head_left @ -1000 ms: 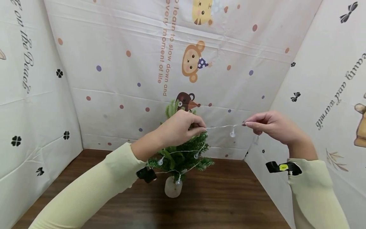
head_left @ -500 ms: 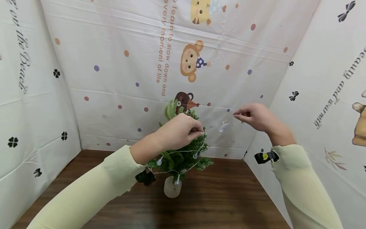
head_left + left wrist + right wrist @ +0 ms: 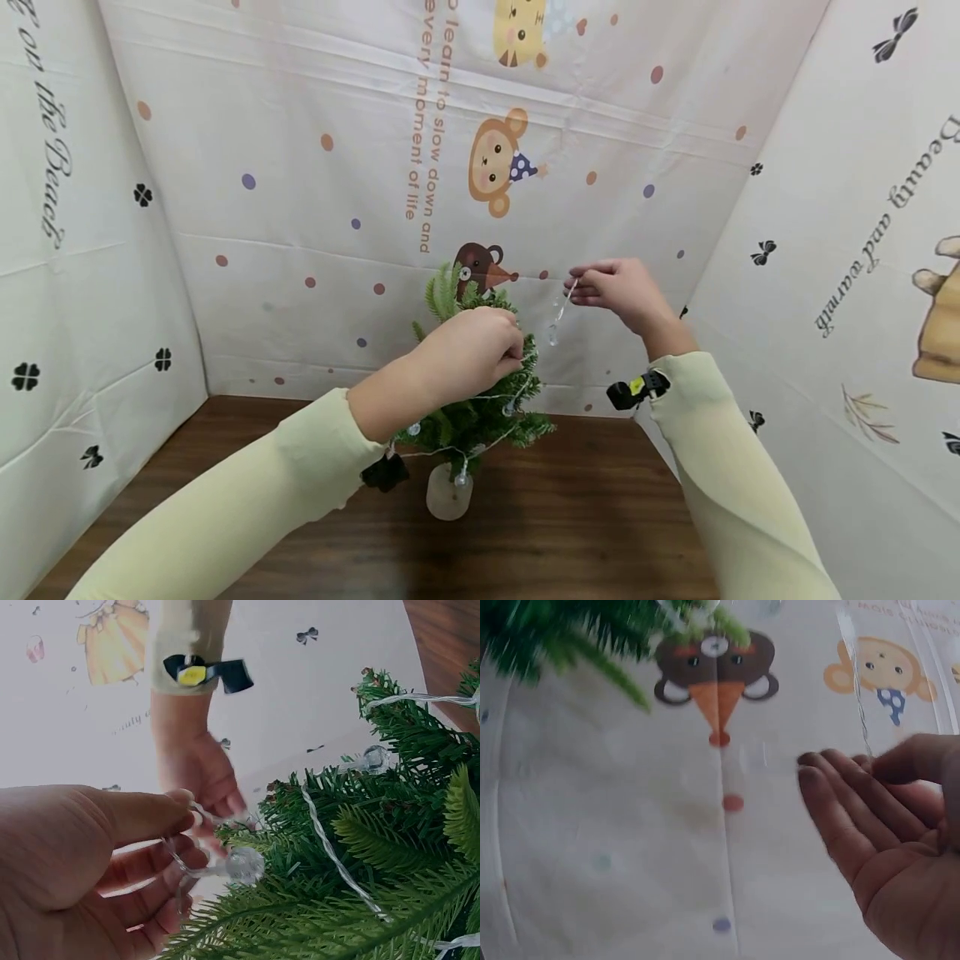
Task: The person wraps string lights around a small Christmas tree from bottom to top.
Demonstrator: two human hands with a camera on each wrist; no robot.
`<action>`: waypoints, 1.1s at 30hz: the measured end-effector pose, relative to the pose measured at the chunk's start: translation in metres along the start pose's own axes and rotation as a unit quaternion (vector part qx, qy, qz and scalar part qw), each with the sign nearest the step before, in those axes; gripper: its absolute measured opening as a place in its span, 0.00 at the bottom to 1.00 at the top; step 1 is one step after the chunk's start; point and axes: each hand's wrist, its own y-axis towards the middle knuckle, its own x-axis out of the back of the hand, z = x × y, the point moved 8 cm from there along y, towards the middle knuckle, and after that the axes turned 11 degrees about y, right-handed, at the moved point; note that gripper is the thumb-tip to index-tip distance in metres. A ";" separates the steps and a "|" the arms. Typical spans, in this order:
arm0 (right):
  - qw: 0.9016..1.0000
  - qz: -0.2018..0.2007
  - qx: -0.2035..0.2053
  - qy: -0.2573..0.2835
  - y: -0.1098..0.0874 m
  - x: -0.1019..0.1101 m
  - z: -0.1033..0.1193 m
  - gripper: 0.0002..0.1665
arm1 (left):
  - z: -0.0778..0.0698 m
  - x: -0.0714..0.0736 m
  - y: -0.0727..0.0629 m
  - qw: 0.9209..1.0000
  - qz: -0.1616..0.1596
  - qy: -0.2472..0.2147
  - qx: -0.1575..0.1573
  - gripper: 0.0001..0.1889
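A small green artificial Christmas tree [image 3: 480, 417] stands on the table in a pale round base [image 3: 448, 493]. Clear wire with round bulbs, a string of fairy lights [image 3: 462, 478], winds around its lower branches. My left hand [image 3: 468, 354] is at the tree's upper part. In the left wrist view its thumb and finger pinch the wire, and a clear bulb [image 3: 244, 865] dangles close to the needles. To the right of the tree, my raised right hand [image 3: 618, 292] pinches another stretch of the twisted wire [image 3: 861, 720] between thumb and fingers. A bulb [image 3: 552, 335] hangs below it.
The dark wooden table [image 3: 562, 517] is bounded by a printed cloth backdrop [image 3: 300, 317] close behind the tree. More cloth rises on the left and right sides. Both sleeves carry black wrist cameras [image 3: 637, 389].
My right hand has moved left and up toward the tree with the wire, which has gone from taut to slack. My left hand has stayed almost in place, dipping slightly.
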 end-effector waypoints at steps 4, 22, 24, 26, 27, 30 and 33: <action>0.997 -0.037 0.000 0.068 0.013 -0.013 0.005 0.25 | -0.001 -0.004 -0.001 0.998 0.014 0.063 0.012 0.10; 0.999 -0.032 0.002 0.001 0.049 -0.064 0.035 0.23 | 0.054 0.032 -0.007 0.994 -0.081 -0.023 0.067 0.06; 1.000 -0.030 0.002 -0.003 0.051 -0.067 0.038 0.22 | 0.073 0.039 -0.008 0.989 -0.096 -0.053 0.102 0.07; 1.000 -0.027 0.001 -0.011 0.052 -0.070 0.041 0.21 | 0.093 0.044 -0.008 0.981 -0.114 -0.077 0.136 0.08; 1.000 -0.025 0.001 -0.014 0.052 -0.072 0.043 0.21 | 0.102 0.046 -0.008 0.977 -0.126 -0.086 0.148 0.08; 1.000 -0.017 0.005 -0.006 0.053 -0.077 0.047 0.21 | 0.129 0.049 -0.006 0.965 -0.161 -0.104 0.177 0.09; 1.000 -0.011 0.007 0.013 0.053 -0.083 0.050 0.20 | 0.152 0.047 -0.001 0.958 -0.172 -0.109 0.202 0.10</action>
